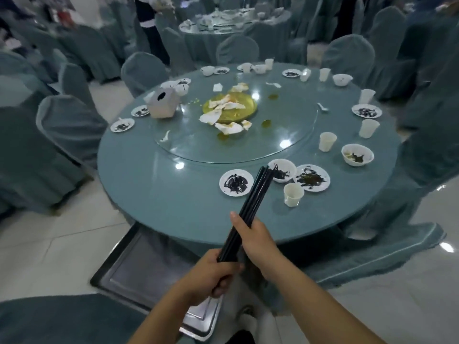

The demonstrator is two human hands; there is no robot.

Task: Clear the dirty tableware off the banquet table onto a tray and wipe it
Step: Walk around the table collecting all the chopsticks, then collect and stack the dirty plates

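Note:
Both hands hold one bundle of black chopsticks point(250, 197) that points up over the near edge of the round banquet table point(173, 199). My left hand point(213, 274) grips the lower end. My right hand point(253, 234) is curled round the middle. Below my left arm a metal tray point(129, 266) sits low by the table's edge. Dirty white plates point(236, 182) point(311, 178), a bowl point(283, 170) and a paper cup point(293, 194) lie just beyond the chopstick tips.
A glass turntable point(285, 135) carries a yellow platter point(238, 108) strewn with crumpled napkins, plus a tissue box point(162, 103). More plates, bowls and cups ring the table. Covered chairs point(69, 127) surround it; a person stands at the back left.

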